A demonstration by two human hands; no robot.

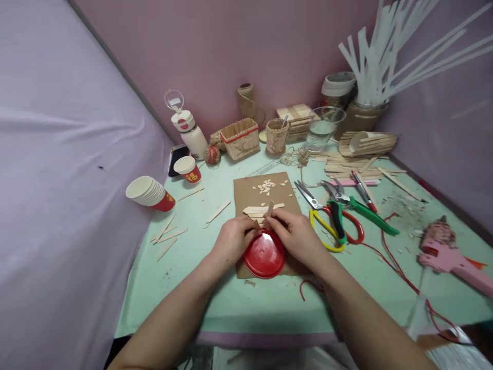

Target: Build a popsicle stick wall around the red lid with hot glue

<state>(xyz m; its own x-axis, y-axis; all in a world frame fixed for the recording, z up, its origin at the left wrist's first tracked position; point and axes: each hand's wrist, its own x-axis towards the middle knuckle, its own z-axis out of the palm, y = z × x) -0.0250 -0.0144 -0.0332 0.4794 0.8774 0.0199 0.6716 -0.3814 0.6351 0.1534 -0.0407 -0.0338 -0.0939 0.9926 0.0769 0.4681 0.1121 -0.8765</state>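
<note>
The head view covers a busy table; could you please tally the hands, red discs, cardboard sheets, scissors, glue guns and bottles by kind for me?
Left hand and right hand: 2
Red disc: 1
Cardboard sheet: 1
Scissors: 1 pair
Glue gun: 1
Bottle: 1
Total: 7

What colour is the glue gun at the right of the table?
Pink; the glue gun shows best in the head view.
</note>
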